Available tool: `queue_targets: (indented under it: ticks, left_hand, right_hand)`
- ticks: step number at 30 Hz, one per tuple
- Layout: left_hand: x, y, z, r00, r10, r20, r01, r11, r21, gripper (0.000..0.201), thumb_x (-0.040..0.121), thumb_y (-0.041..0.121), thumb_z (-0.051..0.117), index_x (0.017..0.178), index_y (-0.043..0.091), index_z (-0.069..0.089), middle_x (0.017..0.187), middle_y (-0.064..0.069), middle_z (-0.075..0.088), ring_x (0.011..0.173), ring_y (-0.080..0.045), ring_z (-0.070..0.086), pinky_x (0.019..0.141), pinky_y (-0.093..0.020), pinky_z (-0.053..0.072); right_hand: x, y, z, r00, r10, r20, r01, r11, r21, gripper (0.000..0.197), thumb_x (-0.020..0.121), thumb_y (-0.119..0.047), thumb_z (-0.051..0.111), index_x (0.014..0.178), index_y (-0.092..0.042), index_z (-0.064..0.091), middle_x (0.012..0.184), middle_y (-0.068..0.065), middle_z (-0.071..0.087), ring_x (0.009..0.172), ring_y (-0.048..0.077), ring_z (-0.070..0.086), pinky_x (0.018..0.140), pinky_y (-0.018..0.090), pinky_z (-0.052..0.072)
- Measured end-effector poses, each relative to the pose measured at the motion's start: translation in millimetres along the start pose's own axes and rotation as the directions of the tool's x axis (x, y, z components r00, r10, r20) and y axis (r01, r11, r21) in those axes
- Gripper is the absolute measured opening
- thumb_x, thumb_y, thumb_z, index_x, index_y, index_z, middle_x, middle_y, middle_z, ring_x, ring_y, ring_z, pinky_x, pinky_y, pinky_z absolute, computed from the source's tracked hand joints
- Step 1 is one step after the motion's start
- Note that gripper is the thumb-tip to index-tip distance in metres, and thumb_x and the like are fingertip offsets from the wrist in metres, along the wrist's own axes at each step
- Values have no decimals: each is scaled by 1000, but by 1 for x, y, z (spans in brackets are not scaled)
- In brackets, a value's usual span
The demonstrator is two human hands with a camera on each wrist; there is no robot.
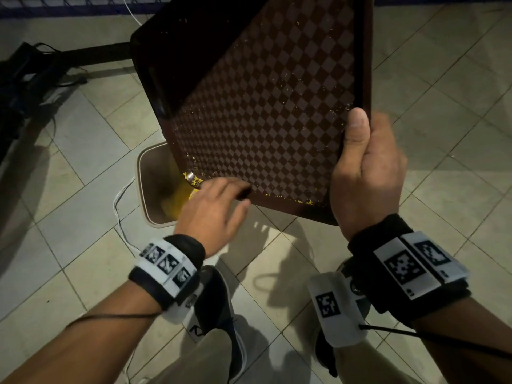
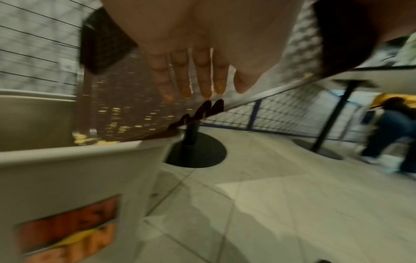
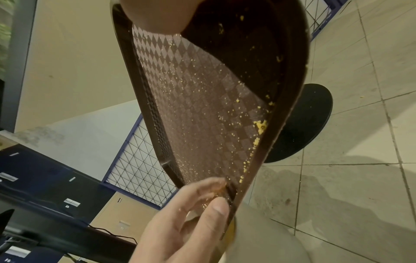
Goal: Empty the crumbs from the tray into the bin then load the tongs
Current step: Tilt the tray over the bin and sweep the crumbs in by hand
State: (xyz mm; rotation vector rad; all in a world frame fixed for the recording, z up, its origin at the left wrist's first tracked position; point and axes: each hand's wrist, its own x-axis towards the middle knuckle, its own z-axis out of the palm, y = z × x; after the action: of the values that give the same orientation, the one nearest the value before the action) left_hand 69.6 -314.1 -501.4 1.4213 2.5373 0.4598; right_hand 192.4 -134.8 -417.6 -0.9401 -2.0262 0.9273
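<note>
My right hand (image 1: 363,167) grips the near right edge of a brown checkered tray (image 1: 263,106), thumb on its inner face, and holds it steeply tilted. The tray's low corner hangs over an open beige bin (image 1: 149,173) on the floor. Yellow crumbs (image 1: 195,180) are piled at that corner, and finer ones speckle the face. My left hand (image 1: 235,192) lies with straight fingers on the tray's lower edge beside the pile. Crumbs stick to the left fingertips (image 2: 186,92) in the left wrist view. In the right wrist view, crumbs (image 3: 260,125) line the tray (image 3: 202,106) rim. No tongs are in sight.
A black round table base (image 3: 303,124) stands on the tiled floor behind the tray. A blue wire fence (image 3: 139,169) runs along the back. A white cable (image 1: 119,206) lies by the bin, dark gear (image 1: 25,84) at the left. Another person (image 2: 391,135) stands far off.
</note>
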Motion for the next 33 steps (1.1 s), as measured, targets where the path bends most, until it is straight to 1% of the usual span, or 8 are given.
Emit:
queue_targets:
  ticks: [6, 10, 12, 17, 24, 26, 28, 33]
  left_hand:
    - [-6, 61, 12, 946, 325, -4, -325, 944, -51, 54, 92, 28, 58, 144, 16, 45, 146, -4, 47, 131, -24, 44, 105, -37, 36]
    - [-2, 67, 19, 904, 424, -46, -425, 905, -12, 59, 87, 19, 61, 144, 12, 46, 152, -10, 40, 133, -33, 43, 104, -46, 39]
    - [-3, 62, 22, 897, 442, -13, -441, 897, 36, 62, 85, 17, 60, 144, 14, 45, 156, -10, 33, 135, -36, 40, 104, -50, 38]
    - [-11, 32, 29, 928, 327, 179, -352, 927, 131, 75, 88, 29, 52, 155, 21, 20, 160, -3, 21, 143, -32, 29, 111, -52, 34]
    - [-15, -39, 23, 954, 91, 286, -177, 940, 293, 81, 84, 31, 58, 155, 21, 20, 152, -6, 41, 140, -33, 34, 108, -49, 38]
    - [-14, -57, 21, 950, -2, 314, -108, 937, 332, 73, 88, 36, 48, 155, 22, 21, 151, -5, 42, 141, -34, 32, 108, -51, 38]
    - [-12, -68, 20, 939, -68, 338, -54, 940, 338, 68, 90, 43, 28, 155, 23, 21, 153, -3, 40, 143, -34, 29, 110, -52, 36]
    - [-4, -86, 22, 903, -159, 400, 18, 943, 332, 75, 89, 61, 3, 156, 29, 10, 162, 5, 22, 150, -24, 11, 118, -47, 23]
  right_hand:
    - [-2, 1, 1, 1000, -4, -5, 4, 1000, 13, 23, 104, -30, 34, 89, -19, 48, 60, -14, 37, 52, 4, 40, 48, 17, 30]
    - [-1, 2, 3, 1000, -6, -5, 6, 1000, 10, 24, 104, -28, 34, 90, -17, 50, 61, -13, 40, 53, 1, 41, 47, 13, 30]
    - [0, 3, 3, 1000, -10, -10, 10, 1000, 15, 24, 104, -27, 34, 87, -17, 48, 60, -13, 38, 52, 1, 41, 46, 14, 29]
    - [-1, 7, 2, 1000, -17, -15, 17, 1000, 23, 24, 104, -24, 35, 84, -15, 46, 60, -14, 36, 51, 0, 40, 46, 15, 30]
    - [-2, 3, 3, 1000, 6, 9, -6, 999, 33, 26, 104, -28, 34, 87, -16, 48, 61, -12, 38, 54, 4, 40, 48, 23, 33]
    - [-2, 2, 4, 1000, 10, 12, -10, 999, 41, 26, 104, -28, 34, 87, -17, 48, 61, -13, 38, 54, 3, 40, 47, 20, 33]
    - [-3, 2, 5, 1000, 8, 16, -9, 999, 40, 26, 104, -29, 34, 87, -17, 49, 61, -13, 38, 53, 2, 40, 47, 18, 32]
    - [-3, 1, 5, 1000, -12, 1, 12, 999, 33, 24, 104, -27, 35, 86, -17, 48, 59, -13, 37, 51, 2, 40, 45, 17, 32]
